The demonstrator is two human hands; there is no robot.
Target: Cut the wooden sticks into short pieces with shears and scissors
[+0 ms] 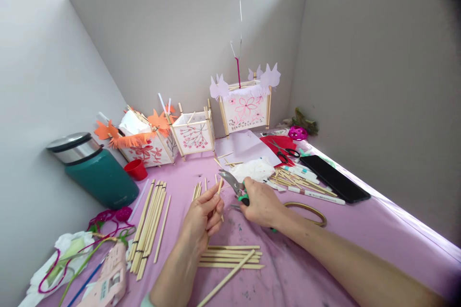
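My left hand (202, 218) pinches a short wooden stick (220, 187) that stands nearly upright between thumb and fingers. In my right hand (262, 202) is a pair of pruning shears (232, 182) with green and black handles; their curved blade points up and left, close to the stick's top end. Whether the blade touches the stick I cannot tell. Several loose wooden sticks (230, 254) lie under my left wrist, one crossing the others. Shorter sticks (197, 191) lie just beyond that hand. To the left are sticks tied in bundles (148, 230) with dark bands.
Behind stand a paper lantern with purple cutouts (248, 111), a plain-topped one (194, 137) and an orange-fringed one (144, 152). A teal bottle (103, 177) and pink glue gun (110, 276) sit left. Right are black-handled scissors (284, 152), gold-handled scissors (317, 212) and a phone (334, 178).
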